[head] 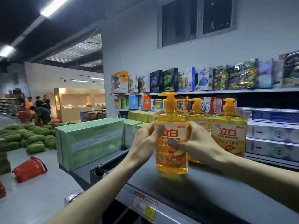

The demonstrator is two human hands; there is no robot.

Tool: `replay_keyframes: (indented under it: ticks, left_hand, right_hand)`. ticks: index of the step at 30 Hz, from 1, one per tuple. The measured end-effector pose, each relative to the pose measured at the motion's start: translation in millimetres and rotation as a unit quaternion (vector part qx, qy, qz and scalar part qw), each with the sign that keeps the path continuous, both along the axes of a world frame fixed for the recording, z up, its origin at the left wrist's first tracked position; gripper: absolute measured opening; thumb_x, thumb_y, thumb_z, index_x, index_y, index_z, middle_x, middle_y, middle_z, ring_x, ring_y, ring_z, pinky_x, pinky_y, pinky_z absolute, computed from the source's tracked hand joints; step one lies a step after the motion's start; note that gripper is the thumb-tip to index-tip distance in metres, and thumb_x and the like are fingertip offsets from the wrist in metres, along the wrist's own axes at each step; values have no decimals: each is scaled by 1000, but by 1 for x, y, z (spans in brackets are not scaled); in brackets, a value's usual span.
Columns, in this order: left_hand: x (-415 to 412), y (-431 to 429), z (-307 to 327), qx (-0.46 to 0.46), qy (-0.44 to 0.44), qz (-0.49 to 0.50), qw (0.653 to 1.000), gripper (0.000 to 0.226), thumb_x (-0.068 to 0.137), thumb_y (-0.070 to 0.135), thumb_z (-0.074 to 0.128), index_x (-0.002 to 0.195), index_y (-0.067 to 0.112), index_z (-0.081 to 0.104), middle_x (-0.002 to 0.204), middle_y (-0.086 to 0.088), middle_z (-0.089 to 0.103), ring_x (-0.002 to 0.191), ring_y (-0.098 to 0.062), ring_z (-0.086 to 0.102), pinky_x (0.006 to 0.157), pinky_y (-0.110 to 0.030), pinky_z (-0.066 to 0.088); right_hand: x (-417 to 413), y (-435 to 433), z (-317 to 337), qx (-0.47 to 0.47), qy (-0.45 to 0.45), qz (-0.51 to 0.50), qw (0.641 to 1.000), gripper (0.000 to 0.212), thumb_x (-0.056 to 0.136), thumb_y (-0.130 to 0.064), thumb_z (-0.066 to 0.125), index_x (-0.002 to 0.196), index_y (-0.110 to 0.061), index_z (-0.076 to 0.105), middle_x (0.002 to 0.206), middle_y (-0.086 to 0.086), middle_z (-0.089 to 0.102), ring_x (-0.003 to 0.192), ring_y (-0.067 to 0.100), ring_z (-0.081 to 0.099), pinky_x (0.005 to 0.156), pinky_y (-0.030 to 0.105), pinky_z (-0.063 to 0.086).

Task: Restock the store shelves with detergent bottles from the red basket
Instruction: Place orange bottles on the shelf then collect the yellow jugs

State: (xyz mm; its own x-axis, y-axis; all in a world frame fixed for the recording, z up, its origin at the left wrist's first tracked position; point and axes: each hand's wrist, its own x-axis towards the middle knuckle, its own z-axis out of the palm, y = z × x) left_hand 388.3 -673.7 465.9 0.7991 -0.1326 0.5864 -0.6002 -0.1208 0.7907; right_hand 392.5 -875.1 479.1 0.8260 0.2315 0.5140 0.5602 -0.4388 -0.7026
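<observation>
Both the left hand (144,140) and right hand (196,143) had fingers (159,129) curled round the detergent bottle (171,117); shoved past the right fingers, it could topple the neighbouring bottle (229,135).

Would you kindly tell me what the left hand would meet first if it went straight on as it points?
The left hand grips the front detergent bottle; going on up and right, it would probably meet the middle detergent bottle behind, though depth is unclear.
</observation>
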Motion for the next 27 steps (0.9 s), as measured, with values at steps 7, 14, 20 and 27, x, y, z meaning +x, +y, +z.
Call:
replay_keyframes:
  ticks: [7,14,20,27]
  left_hand:
    - [38,7,-3,35,4,-27,999,34,105,45,49,124,23,68,117,5,79,109,-13,76,90,-33,63]
    - [56,28,-12,132,7,-53,990,44,102,51,49,137,28,60,120,10,77,111,-6,73,89,-29,63]
    - [58,45,-32,279,31,-64,958,47,98,49,65,142,36,57,122,22,74,106,6,71,95,-20,57]
    - [78,48,-34,278,96,-96,951,35,95,46,69,129,36,67,122,14,77,113,-4,72,108,-34,55]
  right_hand:
    - [13,7,-7,-6,9,-36,999,48,78,-35,93,109,-40,57,108,-13,76,97,0,74,79,20,62]
    - [18,7,-14,-50,38,-53,997,63,81,-42,88,132,-26,55,116,-17,73,100,-4,72,80,13,59]
    - [7,2,-31,-211,106,-87,968,60,90,-59,73,143,-36,54,134,-19,68,124,7,65,112,38,53]
    - [16,17,-34,-281,124,-168,937,53,97,-57,66,138,-28,47,136,-6,64,123,20,64,109,41,54]
